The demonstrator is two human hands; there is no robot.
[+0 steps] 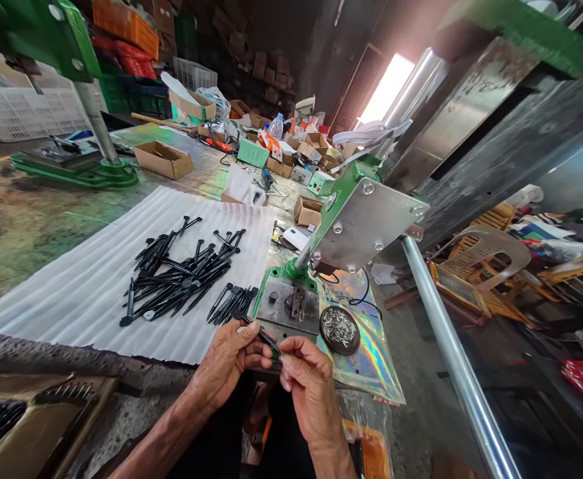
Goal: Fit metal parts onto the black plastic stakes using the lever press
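Note:
My left hand is closed around a slim black rod-shaped part with a flattened head, held just in front of a green hand press. My right hand pinches at the far tip of that part; whatever sits between its fingertips is too small to make out. Behind both hands lies the press's metal base plate with a small fixture on it. To the right, a round dark dish holds many tiny silvery pins. Similar black parts are heaped on white foam sheeting to the left.
A second green press stands at the far left beside an open cardboard box. Small boxes and a bottle clutter the back. The press's long steel lever slants down at right. A carton of black parts sits lower left.

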